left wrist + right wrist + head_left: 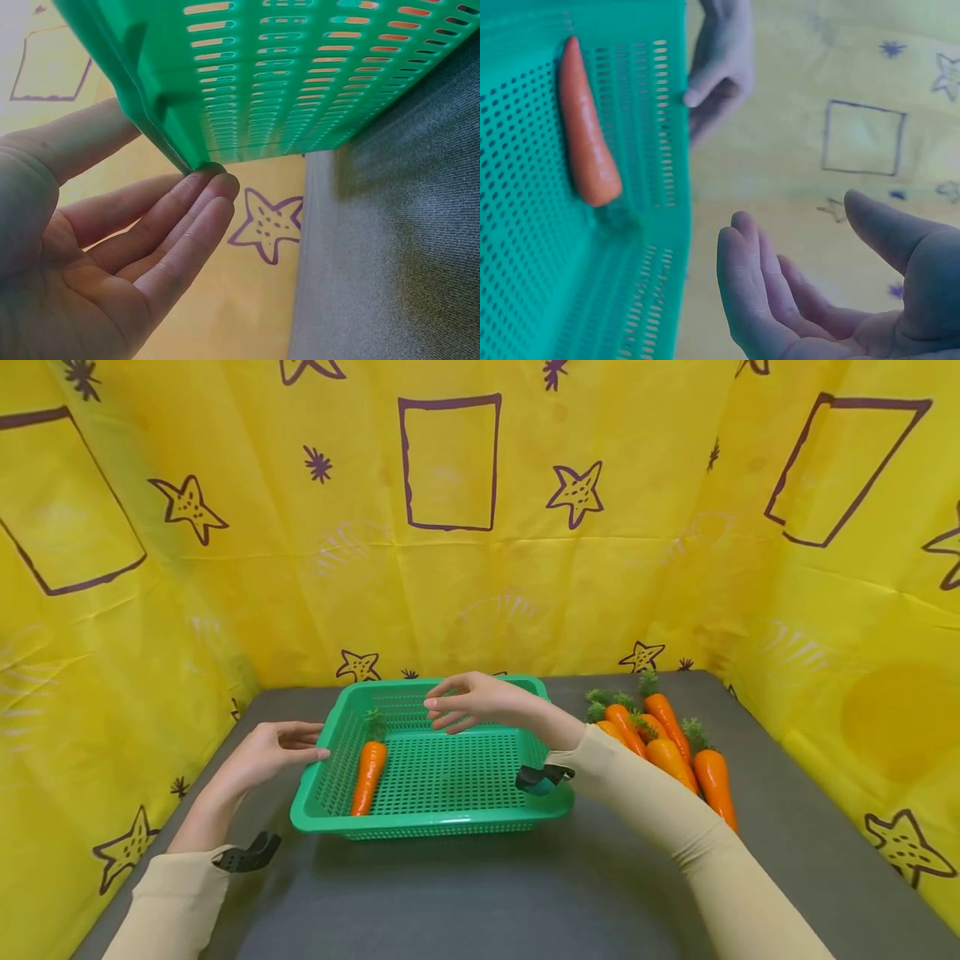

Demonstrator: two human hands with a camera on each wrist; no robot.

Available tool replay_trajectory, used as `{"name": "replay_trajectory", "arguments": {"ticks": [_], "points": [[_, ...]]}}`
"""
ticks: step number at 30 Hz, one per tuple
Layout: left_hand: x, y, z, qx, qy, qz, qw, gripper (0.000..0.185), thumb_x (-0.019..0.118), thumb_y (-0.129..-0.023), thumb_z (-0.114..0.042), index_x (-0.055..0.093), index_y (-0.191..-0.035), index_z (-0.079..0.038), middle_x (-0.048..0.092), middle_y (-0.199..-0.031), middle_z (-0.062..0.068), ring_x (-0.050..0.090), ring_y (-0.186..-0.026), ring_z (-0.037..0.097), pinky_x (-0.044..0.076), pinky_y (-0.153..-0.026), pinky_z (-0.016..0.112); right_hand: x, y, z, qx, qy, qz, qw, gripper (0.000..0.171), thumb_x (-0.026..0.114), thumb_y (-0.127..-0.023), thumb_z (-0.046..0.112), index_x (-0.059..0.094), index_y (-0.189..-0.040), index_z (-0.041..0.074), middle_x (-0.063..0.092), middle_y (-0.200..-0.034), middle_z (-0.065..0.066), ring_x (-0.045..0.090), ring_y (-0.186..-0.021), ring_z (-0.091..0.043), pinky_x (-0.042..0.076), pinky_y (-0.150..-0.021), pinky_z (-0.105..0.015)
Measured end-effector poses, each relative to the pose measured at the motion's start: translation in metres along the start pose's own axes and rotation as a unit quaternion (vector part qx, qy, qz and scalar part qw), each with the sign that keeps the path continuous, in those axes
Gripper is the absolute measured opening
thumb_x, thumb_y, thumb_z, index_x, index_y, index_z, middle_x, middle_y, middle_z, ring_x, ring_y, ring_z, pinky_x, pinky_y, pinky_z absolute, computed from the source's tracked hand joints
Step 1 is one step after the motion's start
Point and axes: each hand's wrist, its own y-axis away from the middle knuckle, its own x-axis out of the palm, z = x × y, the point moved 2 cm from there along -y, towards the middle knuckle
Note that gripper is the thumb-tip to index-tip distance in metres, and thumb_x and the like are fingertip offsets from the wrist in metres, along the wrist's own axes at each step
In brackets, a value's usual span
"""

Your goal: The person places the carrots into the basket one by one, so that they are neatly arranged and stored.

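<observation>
A green perforated basket [315, 777] sits on the grey table, with one orange carrot [368, 774] lying along its left side. My left hand [272, 752] rests against the basket's left rim [161, 112], fingers straight, thumb on top of the edge. My right hand [468, 702] hovers over the middle of the basket with relaxed fingers [754, 289] and holds nothing. The carrot [587, 135] shows below the right hand in the right wrist view. A pile of several carrots [663, 747] with green tops lies on the table to the right of the basket.
Yellow cloth walls [450, 568] with purple stars and rectangles enclose the table on three sides. Grey tabletop [487, 893] stretches in front of the basket. The carrot pile lies close to the right wall.
</observation>
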Motion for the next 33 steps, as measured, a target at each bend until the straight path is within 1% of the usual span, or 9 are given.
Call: {"name": "replay_trajectory", "arguments": {"ticks": [5, 9, 12, 15, 20, 23, 27, 33], "points": [[0.000, 0.001, 0.000, -0.002, 0.003, 0.001, 1.0000, 0.067, 0.070, -0.083, -0.044, 0.054, -0.133, -0.002, 0.065, -0.117, 0.020, 0.063, -0.106, 0.033, 0.051, -0.089, 0.049, -0.017, 0.029, -0.002, -0.026, -0.013, -0.018, 0.999, 0.037, 0.060, -0.095, 0.021, 0.054, -0.128, 0.007, 0.061, -0.124, -0.012, 0.063, -0.111, -0.026, 0.052, -0.093, -0.041], [0.000, 0.001, 0.000, -0.001, 0.003, -0.001, 1.0000, 0.067, 0.070, -0.084, -0.044, 0.054, -0.133, -0.001, 0.064, -0.118, 0.020, 0.063, -0.107, 0.034, 0.051, -0.089, 0.049, -0.033, 0.048, -0.010, -0.037, -0.007, -0.038, 0.999, 0.037, 0.060, -0.095, 0.023, 0.054, -0.128, 0.008, 0.058, -0.128, -0.014, 0.063, -0.111, -0.024, 0.051, -0.094, -0.040], [0.001, 0.001, 0.000, -0.001, 0.003, -0.001, 1.0000, 0.067, 0.070, -0.083, -0.043, 0.054, -0.133, -0.001, 0.065, -0.118, 0.020, 0.063, -0.106, 0.033, 0.051, -0.088, 0.049, -0.046, 0.062, -0.018, -0.040, -0.006, -0.055, 0.998, 0.038, 0.059, -0.095, 0.021, 0.053, -0.129, 0.006, 0.056, -0.129, -0.018, 0.062, -0.113, -0.025, 0.051, -0.094, -0.039], [0.001, 0.001, 0.000, -0.001, 0.005, -0.001, 1.0000, 0.067, 0.071, -0.083, -0.043, 0.055, -0.132, -0.001, 0.065, -0.117, 0.020, 0.064, -0.105, 0.033, 0.052, -0.088, 0.048, -0.058, 0.077, -0.026, -0.040, -0.012, -0.073, 0.996, 0.039, 0.057, -0.096, 0.020, 0.051, -0.130, 0.002, 0.055, -0.128, -0.020, 0.060, -0.115, -0.029, 0.048, -0.097, -0.042], [0.001, 0.001, -0.001, -0.002, 0.005, 0.000, 1.0000, 0.067, 0.071, -0.083, -0.045, 0.055, -0.132, -0.002, 0.064, -0.119, 0.020, 0.063, -0.106, 0.033, 0.052, -0.087, 0.048, -0.082, 0.100, -0.043, -0.032, -0.009, -0.107, 0.994, 0.047, 0.058, -0.095, 0.025, 0.048, -0.133, 0.000, 0.054, -0.131, -0.024, 0.053, -0.121, -0.039, 0.044, -0.100, -0.048], [0.001, 0.002, -0.001, -0.001, 0.002, 0.001, 1.0000, 0.067, 0.070, -0.083, -0.045, 0.054, -0.133, -0.002, 0.064, -0.120, 0.020, 0.063, -0.107, 0.034, 0.052, -0.087, 0.049, -0.096, 0.114, -0.054, -0.026, -0.005, -0.128, 0.991, 0.051, 0.059, -0.095, 0.028, 0.046, -0.135, -0.001, 0.051, -0.134, -0.024, 0.052, -0.123, -0.038, 0.044, -0.101, -0.049], [0.001, 0.002, -0.001, 0.002, -0.003, 0.004, 1.0000, 0.068, 0.070, -0.083, -0.045, 0.054, -0.133, -0.002, 0.063, -0.121, 0.020, 0.062, -0.108, 0.034, 0.050, -0.088, 0.050, -0.112, 0.134, -0.067, -0.008, 0.001, -0.161, 0.987, 0.053, 0.060, -0.094, 0.032, 0.046, -0.135, 0.001, 0.050, -0.136, -0.022, 0.052, -0.124, -0.033, 0.044, -0.101, -0.046], [0.000, 0.001, -0.002, 0.001, -0.008, 0.008, 0.9999, 0.068, 0.069, -0.083, -0.046, 0.053, -0.134, -0.004, 0.063, -0.121, 0.020, 0.061, -0.109, 0.034, 0.050, -0.089, 0.050, -0.131, 0.163, -0.085, 0.021, -0.001, -0.190, 0.982, 0.058, 0.059, -0.094, 0.034, 0.042, -0.138, 0.001, 0.044, -0.141, -0.025, 0.051, -0.126, -0.033, 0.047, -0.098, -0.038]]}}
